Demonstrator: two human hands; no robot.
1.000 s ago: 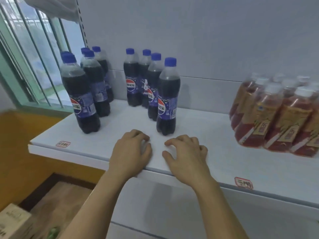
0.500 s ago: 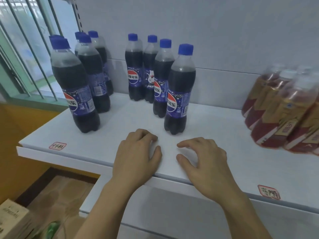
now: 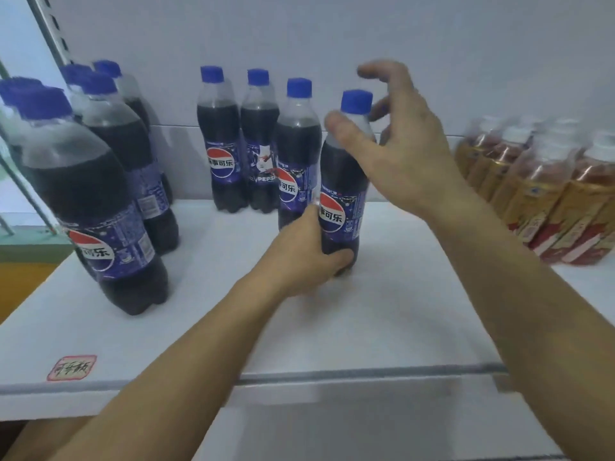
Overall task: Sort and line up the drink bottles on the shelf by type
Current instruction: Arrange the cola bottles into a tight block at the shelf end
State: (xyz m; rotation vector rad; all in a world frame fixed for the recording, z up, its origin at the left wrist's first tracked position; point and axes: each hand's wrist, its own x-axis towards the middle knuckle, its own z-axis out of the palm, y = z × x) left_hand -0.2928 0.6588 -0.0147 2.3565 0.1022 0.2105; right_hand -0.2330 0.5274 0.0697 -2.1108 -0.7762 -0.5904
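Note:
Dark cola bottles with blue caps stand on the white shelf. My left hand is wrapped around the base of the front cola bottle in the middle row. My right hand hovers by that bottle's neck, fingers spread, thumb near the shoulder, not gripping. Three more cola bottles stand in a row behind it. A second group of cola bottles stands at the left. Amber tea bottles with white caps are packed together at the right.
A small red-edged price label is stuck near the shelf's front left edge. The shelf's back panel rises close behind the bottles. A slotted upright rail runs up at the far left.
Both hands have left the shelf's front edge and reached forward. The left hand has closed on the front cola bottle's base and the right hand has risen to its neck. The camera moved closer.

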